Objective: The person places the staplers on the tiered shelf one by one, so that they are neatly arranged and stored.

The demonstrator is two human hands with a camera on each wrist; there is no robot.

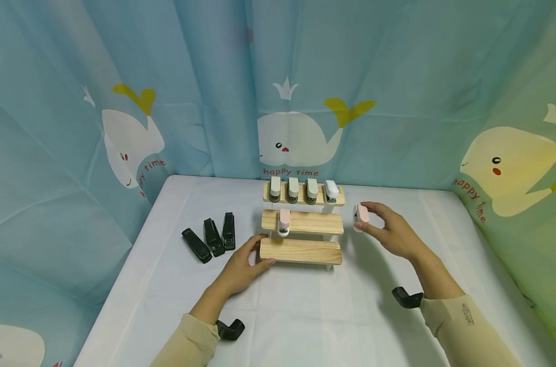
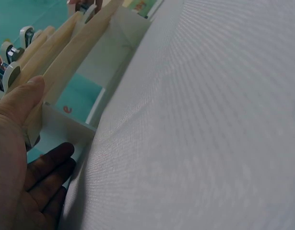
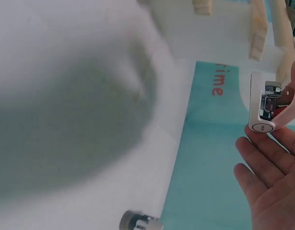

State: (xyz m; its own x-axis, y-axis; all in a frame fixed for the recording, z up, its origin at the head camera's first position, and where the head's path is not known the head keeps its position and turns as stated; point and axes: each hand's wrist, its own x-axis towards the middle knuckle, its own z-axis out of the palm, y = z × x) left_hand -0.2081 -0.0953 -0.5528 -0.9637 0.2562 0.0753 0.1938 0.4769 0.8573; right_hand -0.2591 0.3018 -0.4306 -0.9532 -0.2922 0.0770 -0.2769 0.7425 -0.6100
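My right hand (image 1: 395, 235) pinches a small pink-and-white stapler (image 1: 362, 214) between thumb and fingers, to the right of a three-step wooden stand (image 1: 301, 251). In the right wrist view the stapler (image 3: 255, 103) shows its metal inside, with the other fingers spread below it. My left hand (image 1: 240, 269) grips the left end of the stand's lowest step, thumb at the front edge and fingers at the back. Another pink stapler (image 1: 284, 221) stands at the left of the middle step. Along the top step are several pale staplers (image 1: 293, 188), the rightmost one white (image 1: 331, 190).
Three black staplers (image 1: 213, 237) lie on the white tabletop left of the stand. A small grey-and-metal thing (image 3: 141, 221) shows at the right wrist view's bottom edge. Blue curtains (image 1: 213, 92) with whale prints hang behind and beside the table.
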